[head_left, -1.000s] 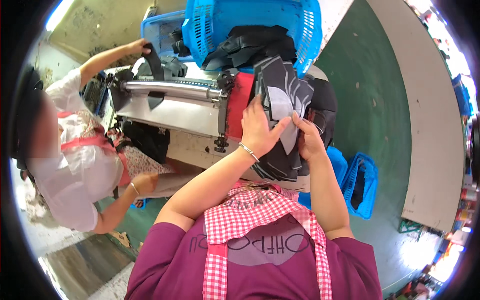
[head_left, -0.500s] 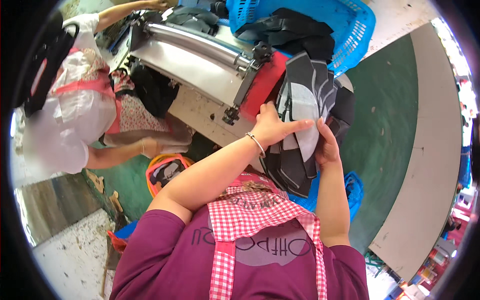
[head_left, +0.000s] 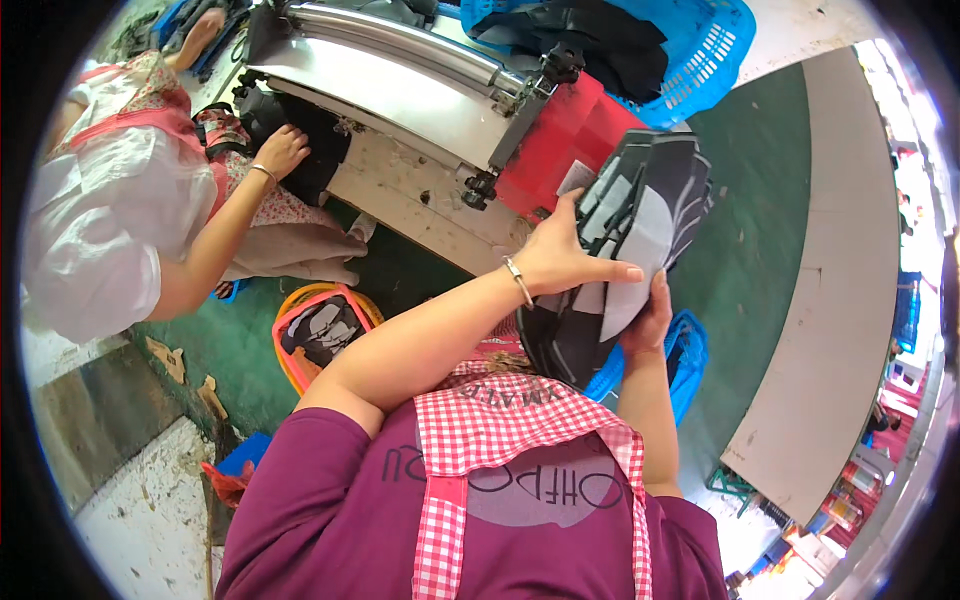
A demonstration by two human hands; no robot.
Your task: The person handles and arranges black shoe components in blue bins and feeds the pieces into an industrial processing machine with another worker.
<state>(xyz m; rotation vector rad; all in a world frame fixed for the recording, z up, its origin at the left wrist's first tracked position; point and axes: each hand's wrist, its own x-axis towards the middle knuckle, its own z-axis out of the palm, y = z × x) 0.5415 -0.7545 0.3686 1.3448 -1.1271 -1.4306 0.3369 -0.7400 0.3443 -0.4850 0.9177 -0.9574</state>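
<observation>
Both my hands grip a thick stack of black and grey cut pieces (head_left: 648, 215), soft sheets with pale grey patches and light edges. My left hand (head_left: 575, 258) wraps its left side, the thumb lying across the pale top patch. Along the right lower edge, my right hand (head_left: 648, 318) supports the stack, its fingers partly hidden by the pieces. The layers fan slightly at the right. Beyond the stack is the red end panel (head_left: 560, 135) of a roller machine (head_left: 400, 125).
A blue basket (head_left: 722, 50) with black pieces stands beyond the machine; another blue basket (head_left: 688, 375) is by my right forearm. An orange-rimmed tub (head_left: 287, 300) holds scraps. At left, a co-worker's hand (head_left: 283, 150) touches black material. A long pale table (head_left: 840, 270) curves along the right.
The stack in my hands has become more compact and moved away from the red panel, slightly right. The co-worker's near hand has moved up to the black material by the machine.
</observation>
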